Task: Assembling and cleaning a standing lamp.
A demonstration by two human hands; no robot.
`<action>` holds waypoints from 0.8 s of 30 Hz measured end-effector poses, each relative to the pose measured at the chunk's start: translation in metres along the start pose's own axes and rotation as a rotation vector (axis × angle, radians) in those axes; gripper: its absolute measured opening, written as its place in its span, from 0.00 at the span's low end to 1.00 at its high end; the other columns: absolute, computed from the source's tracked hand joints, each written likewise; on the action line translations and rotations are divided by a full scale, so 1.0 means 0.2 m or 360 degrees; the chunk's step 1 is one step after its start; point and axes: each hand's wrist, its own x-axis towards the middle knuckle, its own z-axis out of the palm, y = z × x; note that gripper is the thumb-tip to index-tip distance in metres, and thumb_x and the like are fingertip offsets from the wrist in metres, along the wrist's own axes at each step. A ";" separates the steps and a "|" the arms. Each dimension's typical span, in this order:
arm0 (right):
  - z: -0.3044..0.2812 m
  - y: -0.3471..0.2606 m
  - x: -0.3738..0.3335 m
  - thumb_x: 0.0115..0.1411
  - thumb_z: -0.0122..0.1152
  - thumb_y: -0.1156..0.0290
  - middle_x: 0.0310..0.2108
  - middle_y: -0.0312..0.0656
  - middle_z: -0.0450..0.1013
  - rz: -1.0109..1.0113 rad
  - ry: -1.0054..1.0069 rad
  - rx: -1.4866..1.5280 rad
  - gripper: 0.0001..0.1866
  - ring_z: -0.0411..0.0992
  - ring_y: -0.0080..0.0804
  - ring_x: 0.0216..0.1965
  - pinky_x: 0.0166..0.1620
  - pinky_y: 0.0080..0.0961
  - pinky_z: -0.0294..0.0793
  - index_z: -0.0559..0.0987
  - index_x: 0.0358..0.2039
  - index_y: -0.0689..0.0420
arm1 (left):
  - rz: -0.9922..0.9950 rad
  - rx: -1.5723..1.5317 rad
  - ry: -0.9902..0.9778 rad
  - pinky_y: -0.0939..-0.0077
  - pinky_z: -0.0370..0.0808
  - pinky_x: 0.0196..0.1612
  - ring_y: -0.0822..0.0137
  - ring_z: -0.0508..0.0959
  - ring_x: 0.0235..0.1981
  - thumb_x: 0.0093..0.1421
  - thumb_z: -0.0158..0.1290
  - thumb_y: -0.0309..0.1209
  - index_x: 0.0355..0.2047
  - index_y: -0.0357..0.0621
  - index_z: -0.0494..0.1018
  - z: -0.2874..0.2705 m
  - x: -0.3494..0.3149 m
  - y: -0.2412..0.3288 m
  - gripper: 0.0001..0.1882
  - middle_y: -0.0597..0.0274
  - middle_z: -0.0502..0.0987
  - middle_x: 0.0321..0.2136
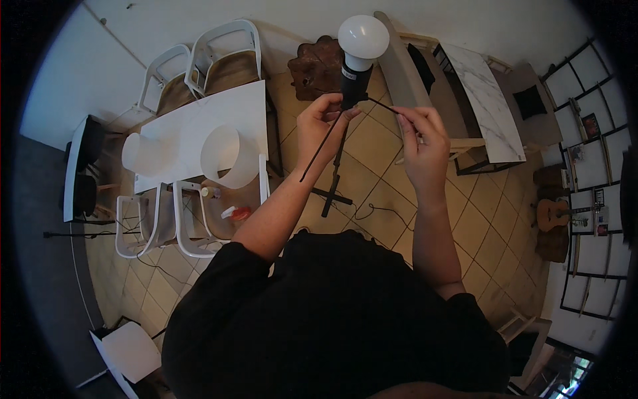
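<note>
A floor lamp stands upright before me, with a round white bulb (363, 38) at its top in a black socket (354, 83). From the socket's lower end, thin black rods stick out; one rod (318, 154) slants down across my left wrist. My left hand (319, 126) is closed at the bottom of the socket, its thumb and fingers around the top of the pole, partly hidden there. Between thumb and fingertips, my right hand (423, 136) pinches the end of another thin rod (380, 104). Below, the lamp's crossed black foot (332, 197) rests on the tiles.
A white table (249, 106) at left bears two white drum lampshades (229, 156), with white-framed chairs (226, 56) around it. A brown wooden stump table (316, 66) stands behind the lamp. Right are a marble-topped table (482, 93) and a guitar (551, 215). A black cable (375, 206) crosses the floor.
</note>
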 end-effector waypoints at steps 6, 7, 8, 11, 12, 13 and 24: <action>-0.01 0.00 0.10 0.63 0.61 0.82 0.34 0.40 0.75 -0.0103 -0.0086 -0.0089 0.10 0.75 0.26 0.35 0.37 0.21 0.75 0.85 0.42 0.58 | 0.0004 -0.0031 0.0014 0.85 0.70 0.35 0.80 0.72 0.31 0.57 0.67 0.22 0.40 0.33 0.75 0.00 -0.02 0.03 0.14 0.70 0.75 0.29; -0.01 0.00 0.11 0.62 0.61 0.82 0.34 0.40 0.75 -0.0162 -0.0103 -0.0138 0.10 0.75 0.26 0.35 0.38 0.22 0.75 0.85 0.42 0.58 | 0.0011 -0.0007 0.0023 0.85 0.70 0.35 0.80 0.72 0.31 0.57 0.67 0.22 0.40 0.33 0.75 0.00 -0.02 0.03 0.14 0.70 0.75 0.29; -0.01 0.00 0.12 0.62 0.61 0.83 0.34 0.41 0.75 -0.0179 -0.0122 -0.0187 0.11 0.75 0.27 0.35 0.39 0.22 0.76 0.85 0.42 0.57 | 0.0018 0.0011 0.0029 0.85 0.70 0.35 0.80 0.72 0.31 0.57 0.67 0.23 0.40 0.33 0.75 0.00 -0.03 0.04 0.14 0.69 0.76 0.29; -0.02 0.00 0.13 0.60 0.62 0.81 0.33 0.39 0.75 -0.0211 -0.0148 -0.0232 0.10 0.74 0.33 0.35 0.39 0.28 0.74 0.86 0.40 0.55 | 0.0012 -0.0001 0.0039 0.84 0.70 0.35 0.79 0.73 0.31 0.57 0.68 0.23 0.40 0.33 0.75 -0.01 -0.04 0.04 0.14 0.69 0.76 0.29; -0.02 0.00 0.14 0.59 0.64 0.80 0.33 0.38 0.75 -0.0221 -0.0172 -0.0217 0.10 0.73 0.36 0.35 0.40 0.31 0.73 0.86 0.39 0.53 | 0.0007 -0.0015 0.0041 0.84 0.70 0.35 0.79 0.73 0.31 0.57 0.68 0.24 0.40 0.33 0.75 -0.01 -0.04 0.04 0.15 0.69 0.76 0.29; -0.02 0.00 0.14 0.59 0.63 0.79 0.33 0.38 0.75 -0.0233 -0.0159 -0.0231 0.10 0.73 0.36 0.36 0.40 0.32 0.73 0.86 0.39 0.53 | 0.0004 -0.0033 0.0040 0.84 0.70 0.35 0.79 0.73 0.31 0.57 0.68 0.24 0.40 0.33 0.75 -0.01 -0.04 0.04 0.15 0.69 0.76 0.29; -0.04 -0.02 0.13 0.57 0.60 0.87 0.33 0.40 0.75 -0.0390 -0.0189 -0.0349 0.16 0.74 0.32 0.35 0.40 0.26 0.74 0.86 0.42 0.55 | 0.0013 -0.0023 0.0025 0.84 0.70 0.35 0.80 0.73 0.31 0.57 0.67 0.23 0.40 0.33 0.75 -0.03 -0.07 0.04 0.14 0.69 0.77 0.29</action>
